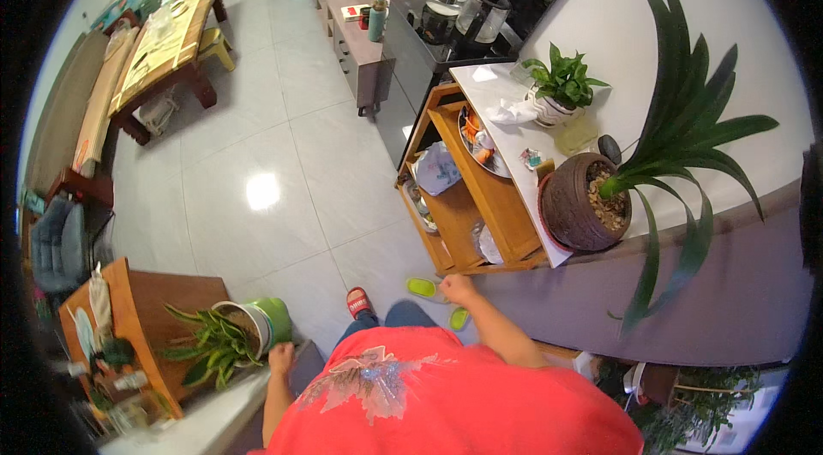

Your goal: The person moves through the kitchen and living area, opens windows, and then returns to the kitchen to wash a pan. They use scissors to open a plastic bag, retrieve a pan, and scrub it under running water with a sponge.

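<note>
My left hand (281, 357) hangs at my side with its fingers curled in and nothing visible in it. Close by stands a snake-plant-like potted plant (218, 339), with a white pot rim and a light green pot (275, 320). On the other side, my right hand (458, 290) is balled loosely, nothing showing in it. It appears near the lower end of a wooden shelf cabinet (476, 211); whether it touches cannot be told. Beneath and beside it on the floor are green-lined slippers (422, 287). A red sandal (360, 302) is on one foot.
A brown pot (582, 201) with a long-leaved plant sits on the cabinet's white top (501, 111). Past it are glass kettles (443, 2) on a dark stand. A low table (193, 37) stands far left, beside a bench (106, 95). Tiled floor (244, 146) lies between.
</note>
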Action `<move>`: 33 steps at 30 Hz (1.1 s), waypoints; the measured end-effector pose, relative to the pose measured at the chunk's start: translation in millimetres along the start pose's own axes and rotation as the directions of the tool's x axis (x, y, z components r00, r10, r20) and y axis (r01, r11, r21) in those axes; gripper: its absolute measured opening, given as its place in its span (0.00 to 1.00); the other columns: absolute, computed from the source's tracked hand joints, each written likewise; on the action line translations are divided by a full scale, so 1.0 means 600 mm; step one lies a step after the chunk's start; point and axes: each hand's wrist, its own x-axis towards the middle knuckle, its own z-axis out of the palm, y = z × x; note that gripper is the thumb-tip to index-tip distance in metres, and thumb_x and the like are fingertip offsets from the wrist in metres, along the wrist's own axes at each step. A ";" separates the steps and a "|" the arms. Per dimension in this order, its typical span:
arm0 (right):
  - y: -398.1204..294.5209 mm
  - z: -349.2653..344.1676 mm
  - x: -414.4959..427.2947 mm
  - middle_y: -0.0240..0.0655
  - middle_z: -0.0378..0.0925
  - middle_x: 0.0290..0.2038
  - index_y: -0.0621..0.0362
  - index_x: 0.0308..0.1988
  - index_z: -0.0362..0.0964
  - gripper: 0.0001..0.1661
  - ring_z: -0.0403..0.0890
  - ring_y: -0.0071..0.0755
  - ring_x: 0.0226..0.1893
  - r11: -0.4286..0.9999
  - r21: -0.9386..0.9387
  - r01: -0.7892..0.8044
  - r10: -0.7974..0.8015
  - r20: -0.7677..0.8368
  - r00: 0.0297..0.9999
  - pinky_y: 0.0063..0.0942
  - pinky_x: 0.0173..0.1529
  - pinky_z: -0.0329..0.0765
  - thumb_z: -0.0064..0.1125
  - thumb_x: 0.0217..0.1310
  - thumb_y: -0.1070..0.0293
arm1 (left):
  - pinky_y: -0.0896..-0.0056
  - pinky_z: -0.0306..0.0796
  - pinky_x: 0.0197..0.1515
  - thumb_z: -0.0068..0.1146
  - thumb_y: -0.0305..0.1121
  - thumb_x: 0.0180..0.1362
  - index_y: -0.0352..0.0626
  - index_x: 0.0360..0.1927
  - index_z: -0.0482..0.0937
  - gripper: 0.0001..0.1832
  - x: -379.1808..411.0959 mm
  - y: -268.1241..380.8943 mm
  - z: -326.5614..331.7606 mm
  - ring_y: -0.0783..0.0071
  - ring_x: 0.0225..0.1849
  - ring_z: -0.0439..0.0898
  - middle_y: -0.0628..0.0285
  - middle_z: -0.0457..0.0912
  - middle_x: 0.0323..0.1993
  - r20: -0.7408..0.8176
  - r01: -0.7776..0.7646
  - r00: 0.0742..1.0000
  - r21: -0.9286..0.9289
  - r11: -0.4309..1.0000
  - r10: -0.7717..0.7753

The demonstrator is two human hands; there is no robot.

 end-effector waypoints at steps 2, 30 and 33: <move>-0.023 -0.013 0.040 0.46 0.76 0.27 0.56 0.25 0.76 0.14 0.77 0.48 0.30 0.999 -0.009 -0.046 0.046 0.020 0.999 0.40 0.36 0.72 0.49 0.45 0.59 | 0.71 0.65 0.23 0.50 0.40 0.52 0.35 0.26 0.75 0.15 0.135 0.000 -0.052 0.73 0.20 0.73 0.62 0.74 0.17 -0.075 0.164 0.976 -0.370 0.914 -0.205; -0.638 -0.311 0.785 0.47 0.75 0.29 0.58 0.29 0.73 0.16 0.75 0.52 0.33 0.951 -0.027 0.308 -0.296 0.204 0.933 0.41 0.37 0.71 0.47 0.51 0.57 | 0.64 0.71 0.37 0.55 0.46 0.46 0.38 0.36 0.78 0.21 0.764 0.205 -0.419 0.61 0.35 0.78 0.51 0.79 0.32 -0.223 0.441 0.833 -0.285 0.851 -0.506; -0.761 -0.339 0.908 0.46 0.75 0.29 0.57 0.31 0.74 0.16 0.76 0.51 0.33 0.876 -0.018 0.481 -0.470 0.183 0.863 0.39 0.37 0.72 0.47 0.51 0.57 | 0.64 0.69 0.43 0.55 0.48 0.45 0.39 0.35 0.79 0.22 0.844 0.306 -0.489 0.60 0.39 0.77 0.52 0.80 0.33 -0.294 0.396 0.794 -0.415 0.819 -0.533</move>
